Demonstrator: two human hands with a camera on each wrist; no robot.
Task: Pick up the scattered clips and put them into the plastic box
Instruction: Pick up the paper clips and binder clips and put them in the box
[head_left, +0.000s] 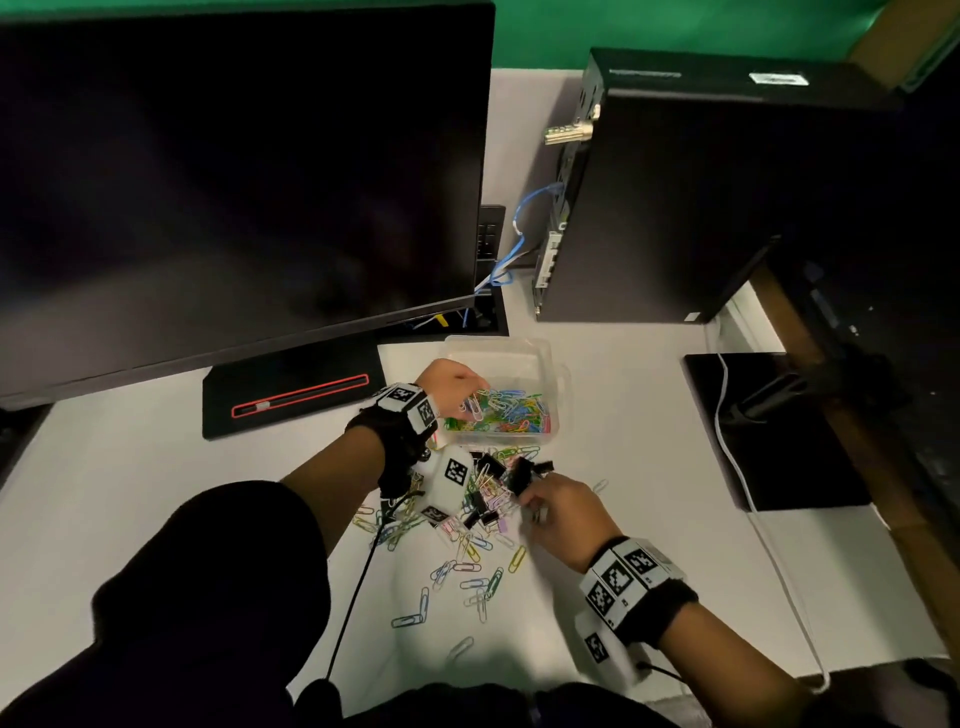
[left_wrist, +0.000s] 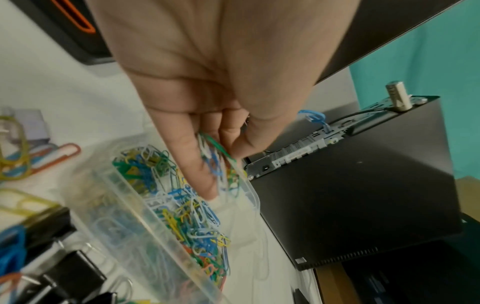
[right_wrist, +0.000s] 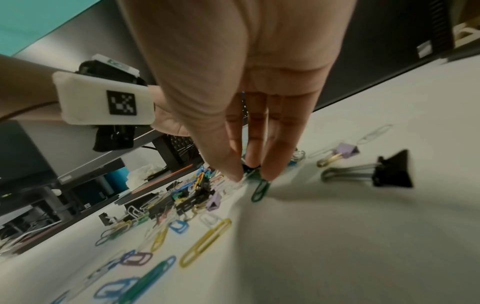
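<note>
A clear plastic box (head_left: 558, 374) (left_wrist: 253, 195) sits mid-table with several coloured paper clips (head_left: 511, 413) (left_wrist: 187, 216) inside. My left hand (head_left: 470, 397) (left_wrist: 221, 164) hovers over it, fingers pointing down and pinching a small bunch of clips (left_wrist: 215, 156). In front of the box lies a pile of paper clips and black binder clips (head_left: 488, 493), with loose clips (head_left: 467, 571) (right_wrist: 205, 242) spread toward me. My right hand (head_left: 527, 501) (right_wrist: 253, 176) reaches down at the pile's right edge, fingertips closing on a green paper clip (right_wrist: 260, 190).
A large dark monitor (head_left: 234, 171) and its black stand base (head_left: 291, 400) fill the left. A black computer case (head_left: 701, 197) stands behind the box. A black pad (head_left: 779, 431) with a white cable (head_left: 727, 447) lies right. A black binder clip (right_wrist: 389, 174) and a purple one (right_wrist: 345, 150) lie apart.
</note>
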